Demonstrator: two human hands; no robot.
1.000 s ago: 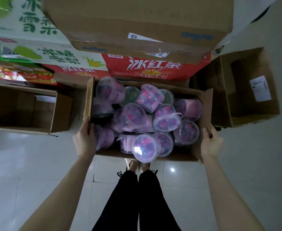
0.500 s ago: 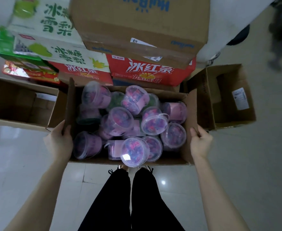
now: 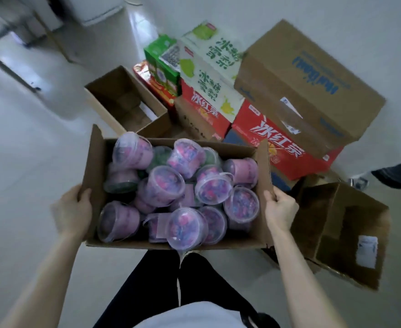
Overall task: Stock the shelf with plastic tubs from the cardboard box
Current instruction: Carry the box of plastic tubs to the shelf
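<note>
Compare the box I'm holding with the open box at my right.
The held box is piled with plastic tubs; the floor box shows none. The held box is gripped by the left hand and right hand; the floor box lies untouched. Both are open brown cardboard.

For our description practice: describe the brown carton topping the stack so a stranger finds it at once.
Look past the cardboard box of plastic tubs to the stack of drink cartons. The brown carton sits on its right end, atop red cartons. Only it is plain brown with blue lettering.
</note>
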